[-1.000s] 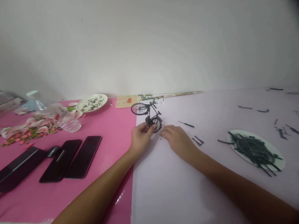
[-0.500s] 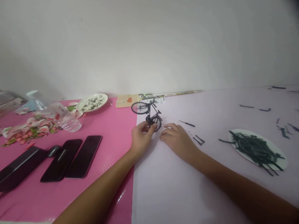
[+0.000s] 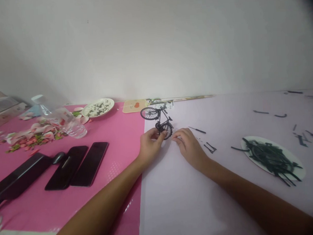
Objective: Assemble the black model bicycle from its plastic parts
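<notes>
A small black model bicycle (image 3: 161, 120) is tilted in the middle, one wheel up to the left and the other low by my fingers. My left hand (image 3: 151, 145) pinches it at the lower wheel, between thumb and fingers. Close to the right of that wheel is my right hand (image 3: 189, 145), its thumb and fingertips drawn together; whatever they hold, if anything, is too small to make out. A thin screwdriver (image 3: 199, 130) and a black forked part (image 3: 210, 148) lie on the pale sheet to the right.
An oval plate of dark parts (image 3: 300, 170) stands at the right, with loose pieces beyond. On the pink surface (image 3: 118, 204) at the left lie two phones (image 3: 90, 163), a black box (image 3: 20, 177), a clear bottle (image 3: 61, 117), petals and a dish (image 3: 99, 107).
My right hand's fingers have drawn together into a pinch near the wheel. The bicycle stays in my left hand, turned very slightly. The whole view has shifted a little.
</notes>
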Tool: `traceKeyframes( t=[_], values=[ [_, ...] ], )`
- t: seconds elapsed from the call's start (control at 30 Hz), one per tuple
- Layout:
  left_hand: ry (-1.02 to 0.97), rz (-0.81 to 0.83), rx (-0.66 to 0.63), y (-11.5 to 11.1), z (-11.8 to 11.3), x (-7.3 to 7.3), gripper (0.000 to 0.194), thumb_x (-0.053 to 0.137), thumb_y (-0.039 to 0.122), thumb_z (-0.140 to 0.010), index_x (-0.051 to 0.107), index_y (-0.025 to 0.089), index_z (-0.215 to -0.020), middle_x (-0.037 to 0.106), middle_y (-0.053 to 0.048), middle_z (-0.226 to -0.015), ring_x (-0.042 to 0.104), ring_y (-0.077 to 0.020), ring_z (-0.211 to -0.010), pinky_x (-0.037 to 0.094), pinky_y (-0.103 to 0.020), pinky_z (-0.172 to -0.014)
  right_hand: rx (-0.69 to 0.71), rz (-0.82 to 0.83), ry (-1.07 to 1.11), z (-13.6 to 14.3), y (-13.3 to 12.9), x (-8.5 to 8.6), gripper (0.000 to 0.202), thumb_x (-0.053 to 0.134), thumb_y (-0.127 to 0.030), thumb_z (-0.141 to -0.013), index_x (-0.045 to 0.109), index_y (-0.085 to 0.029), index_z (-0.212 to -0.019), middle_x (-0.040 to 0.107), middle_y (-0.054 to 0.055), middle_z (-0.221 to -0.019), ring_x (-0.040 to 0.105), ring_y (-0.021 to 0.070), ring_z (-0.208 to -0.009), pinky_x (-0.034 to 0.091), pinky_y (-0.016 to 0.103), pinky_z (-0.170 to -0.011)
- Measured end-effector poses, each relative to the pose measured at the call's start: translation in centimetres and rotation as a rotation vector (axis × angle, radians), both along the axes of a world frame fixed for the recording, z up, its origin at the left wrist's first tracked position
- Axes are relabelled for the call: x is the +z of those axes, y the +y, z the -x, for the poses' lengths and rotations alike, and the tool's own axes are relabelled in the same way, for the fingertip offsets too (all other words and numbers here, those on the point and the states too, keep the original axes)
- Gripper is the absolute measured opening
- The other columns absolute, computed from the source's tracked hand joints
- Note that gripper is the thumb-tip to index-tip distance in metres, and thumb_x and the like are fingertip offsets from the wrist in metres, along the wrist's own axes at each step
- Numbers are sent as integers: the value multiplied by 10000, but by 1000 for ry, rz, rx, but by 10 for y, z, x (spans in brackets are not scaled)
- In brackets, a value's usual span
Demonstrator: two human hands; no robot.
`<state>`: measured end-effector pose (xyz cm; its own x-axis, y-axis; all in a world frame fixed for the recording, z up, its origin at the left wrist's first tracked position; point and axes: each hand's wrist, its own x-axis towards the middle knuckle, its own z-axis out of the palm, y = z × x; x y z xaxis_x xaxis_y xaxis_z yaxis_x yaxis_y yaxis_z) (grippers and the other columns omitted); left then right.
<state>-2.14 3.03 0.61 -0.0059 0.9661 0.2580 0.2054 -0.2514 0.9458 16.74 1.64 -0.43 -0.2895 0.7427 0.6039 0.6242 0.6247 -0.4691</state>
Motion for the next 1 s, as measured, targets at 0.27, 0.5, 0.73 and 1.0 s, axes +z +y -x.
traceKeyframes(
  t=[0.27,0.5,0.73,1.0],
  values=[
    [-46,57,-172,-2,0,0,345,776,486,-858,687,166,-763,694,-22,-744,652,-161,-718,480,-261,-668,-45,-81,126,1,-5,6,100,528,-177,-1045,577,-245,-990,635,57,-969,573,240,-948,482,404,-834],
    [-35,50,-187,-3,0,1,326,792,473,-850,728,159,-789,711,-32,-736,644,-152,-682,493,-267,-671,-26,-57,107,3,-6,7,95,542,-168,-1036,567,-243,-983,611,56,-954,550,239,-940,480,417,-839],
    [-15,42,-189,-4,0,2,325,769,479,-867,743,158,-822,733,-51,-773,648,-159,-692,506,-278,-685,-20,-25,107,4,-6,7,93,528,-180,-1043,555,-238,-977,595,54,-942,534,233,-921,471,407,-824],
    [-12,60,-173,-3,0,3,352,788,497,-841,710,162,-764,705,-36,-722,624,-149,-650,462,-259,-611,-71,4,60,4,-8,9,80,538,-198,-1036,542,-235,-965,586,47,-930,538,231,-921,469,402,-843]
  ],
)
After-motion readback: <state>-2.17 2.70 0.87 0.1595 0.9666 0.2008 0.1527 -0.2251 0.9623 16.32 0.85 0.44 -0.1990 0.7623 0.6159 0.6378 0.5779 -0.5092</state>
